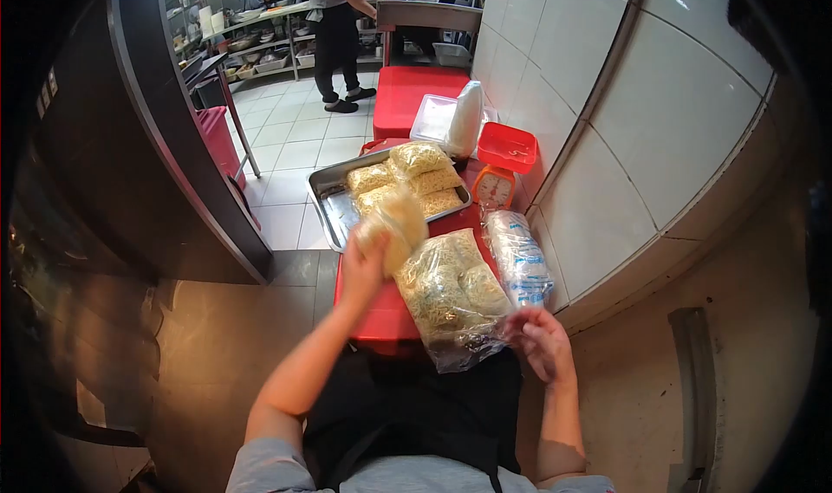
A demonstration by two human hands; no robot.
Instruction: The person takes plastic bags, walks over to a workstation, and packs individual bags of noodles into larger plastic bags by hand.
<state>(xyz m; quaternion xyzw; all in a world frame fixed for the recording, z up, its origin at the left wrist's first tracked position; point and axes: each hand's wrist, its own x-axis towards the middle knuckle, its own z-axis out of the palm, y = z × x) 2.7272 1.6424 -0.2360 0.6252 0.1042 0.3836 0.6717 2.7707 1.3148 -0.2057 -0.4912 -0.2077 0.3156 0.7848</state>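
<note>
My left hand (366, 259) is wrapped around a small clear bag of yellowish noodles (400, 224), blurred by motion, over the near edge of a metal tray (325, 205). In that tray lie several similar noodle packs (420, 157). A large clear plastic bag (451, 289) with more noodles inside lies on the red surface (381, 320) in front of me. At its lower right corner, my right hand (544, 341) has its fingers curled and pinches the loose plastic.
An orange scale with a red pan (507, 149) stands by the tiled wall (607, 172). Near it are a roll of printed plastic bags (520, 255), a white upright bag (466, 120) and a plastic container (432, 119). A person in dark trousers (336, 51) stands farther back.
</note>
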